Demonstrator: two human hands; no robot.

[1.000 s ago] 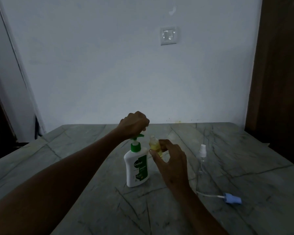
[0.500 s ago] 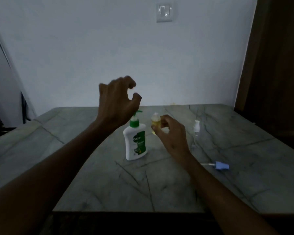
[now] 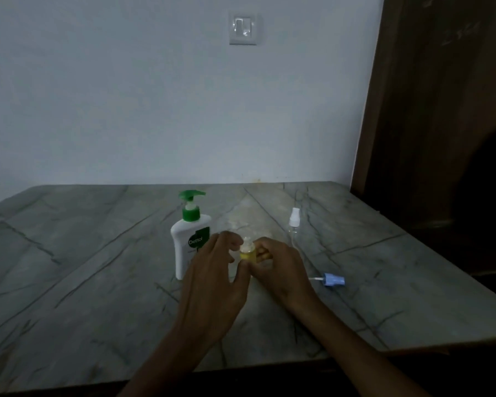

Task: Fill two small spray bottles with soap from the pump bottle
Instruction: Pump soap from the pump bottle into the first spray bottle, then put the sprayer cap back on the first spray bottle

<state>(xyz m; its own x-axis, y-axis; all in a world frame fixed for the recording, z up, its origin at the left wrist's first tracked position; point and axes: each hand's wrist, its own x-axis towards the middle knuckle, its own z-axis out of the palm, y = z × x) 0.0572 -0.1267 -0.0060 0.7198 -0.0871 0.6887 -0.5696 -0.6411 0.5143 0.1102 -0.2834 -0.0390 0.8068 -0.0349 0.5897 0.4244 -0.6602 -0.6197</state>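
Left hand (image 3: 212, 270) lowered from pump; spray bottle (image 3: 246, 252) between both hands.

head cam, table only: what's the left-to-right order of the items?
Pump bottle → small bottle of yellow soap, held between the left hand and right hand → clear spray bottle with white top → blue spray head lying on its side.
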